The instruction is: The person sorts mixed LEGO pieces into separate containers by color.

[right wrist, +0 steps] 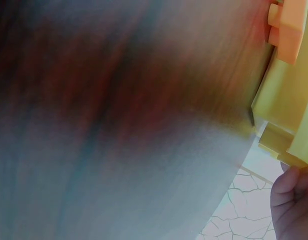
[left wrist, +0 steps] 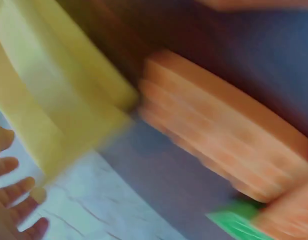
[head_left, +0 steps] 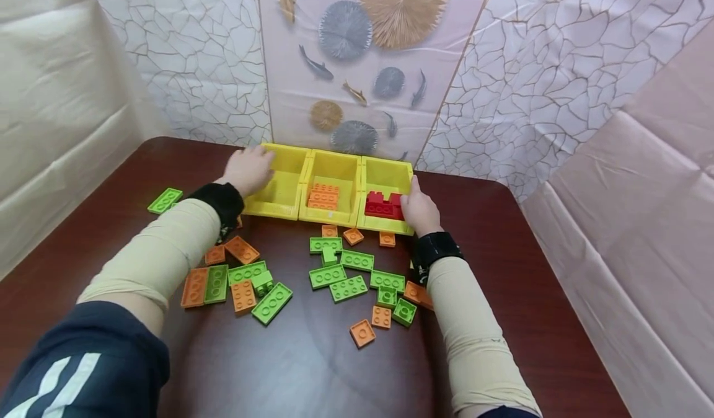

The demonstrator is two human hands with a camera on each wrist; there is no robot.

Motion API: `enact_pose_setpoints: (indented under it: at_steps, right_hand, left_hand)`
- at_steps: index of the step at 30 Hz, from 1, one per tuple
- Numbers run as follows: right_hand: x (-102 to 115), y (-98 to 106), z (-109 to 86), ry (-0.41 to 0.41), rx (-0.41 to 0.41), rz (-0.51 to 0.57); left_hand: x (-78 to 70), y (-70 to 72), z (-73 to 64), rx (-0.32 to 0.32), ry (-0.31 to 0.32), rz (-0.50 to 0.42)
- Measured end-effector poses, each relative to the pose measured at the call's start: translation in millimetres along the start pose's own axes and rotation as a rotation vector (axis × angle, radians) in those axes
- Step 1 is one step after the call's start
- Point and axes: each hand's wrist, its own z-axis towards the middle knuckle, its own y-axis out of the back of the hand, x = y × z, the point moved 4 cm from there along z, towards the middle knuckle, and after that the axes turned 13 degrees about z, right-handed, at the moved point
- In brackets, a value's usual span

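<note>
In the head view a yellow three-compartment bin stands at the back of the table. Over its left end is my left hand, blurred; the left wrist view shows its spread fingers close to the yellow wall, holding nothing. My right hand grips the right end of the bin, its thumb and fingers at the yellow edge in the right wrist view. Red bricks lie in the right compartment and orange bricks in the middle one. Nothing shows inside the visible part of the left compartment.
Loose green bricks and orange bricks are scattered over the dark table in front of the bin. A lone green brick lies at the far left. Patterned cloth hangs behind the table.
</note>
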Motion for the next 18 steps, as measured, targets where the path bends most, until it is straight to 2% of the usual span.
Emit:
enact_pose_setpoints:
  at_steps: [3,6,12,18]
  right_hand:
    - [0.7,0.9,-0.4,-0.009,0.007,-0.009]
    - [1.0,0.8,-1.2,-0.009,0.002,-0.013]
    - [-1.3,-0.8,-6.3,-0.006,0.012,0.005]
    - [-12.7,5.5,-12.3,-0.031,0.003,-0.016]
  left_hand:
    - [27.0,-15.5,-14.1,0.141,0.104,-0.063]
    - [35.5,-25.6,-22.1,0.224,0.132,-0.156]
    - [28.7,-38.0,-25.3,0.325,0.153,-0.302]
    - [17.6,-44.0,-24.8,0.374,0.197,-0.449]
